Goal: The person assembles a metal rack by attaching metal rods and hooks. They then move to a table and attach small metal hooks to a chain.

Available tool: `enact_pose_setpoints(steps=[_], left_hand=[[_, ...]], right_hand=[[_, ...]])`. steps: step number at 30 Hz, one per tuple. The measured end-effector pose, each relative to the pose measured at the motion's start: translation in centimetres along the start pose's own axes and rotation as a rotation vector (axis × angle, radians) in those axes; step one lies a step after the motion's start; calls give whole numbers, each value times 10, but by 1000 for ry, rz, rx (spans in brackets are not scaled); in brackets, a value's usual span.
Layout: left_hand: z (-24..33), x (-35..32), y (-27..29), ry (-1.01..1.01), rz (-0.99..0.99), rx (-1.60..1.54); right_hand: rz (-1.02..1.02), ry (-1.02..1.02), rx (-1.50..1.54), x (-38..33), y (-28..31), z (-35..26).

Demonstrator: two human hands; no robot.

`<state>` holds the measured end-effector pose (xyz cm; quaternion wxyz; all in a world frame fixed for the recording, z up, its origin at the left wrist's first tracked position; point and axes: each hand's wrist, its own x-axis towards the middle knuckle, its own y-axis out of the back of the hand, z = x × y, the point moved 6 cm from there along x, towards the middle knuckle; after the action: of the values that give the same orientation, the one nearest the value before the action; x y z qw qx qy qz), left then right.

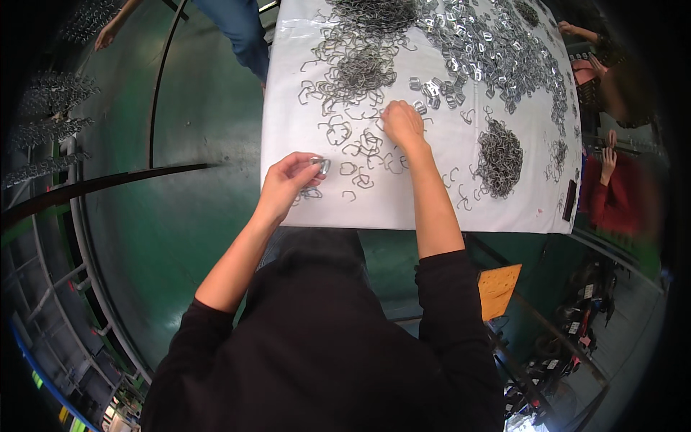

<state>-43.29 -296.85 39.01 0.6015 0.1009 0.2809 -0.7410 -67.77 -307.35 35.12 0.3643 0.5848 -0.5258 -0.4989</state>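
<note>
My left hand (283,183) is above the near left part of the white-covered table (389,212), thumb and fingers closed on a small shiny metal buckle plate (324,168). Below those fingers lie a few more metal pieces (311,193). Farther out and to the right, my right hand (403,124) reaches down to the table with its fingers curled together; whatever they hold is hidden. Around it lie loose bent wire hooks (369,144), and just beyond it a small group of flat metal plates (435,92).
Beyond are heaps of wire hooks (363,68) and a wide spread of metal plates (497,50). Another hook pile (499,160) sits at the right. Co-workers' hands (608,164) show past the right edge; a person in jeans (241,32) stands far left. Racks (54,129) hold hanging metal parts.
</note>
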Motion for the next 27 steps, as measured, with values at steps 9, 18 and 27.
enact_pose_setpoints(steps=[9,18,27], left_hand=[[6,30,-1,9,-204,32],[-15,39,-71,-47,-328,154],[-29,41,-118,-200,-310,348]], right_hand=[[328,-298,1015,-85,-8,11],[552,-289,1602,-174,20,-30],[635,-455,1360,-189,31,-2]])
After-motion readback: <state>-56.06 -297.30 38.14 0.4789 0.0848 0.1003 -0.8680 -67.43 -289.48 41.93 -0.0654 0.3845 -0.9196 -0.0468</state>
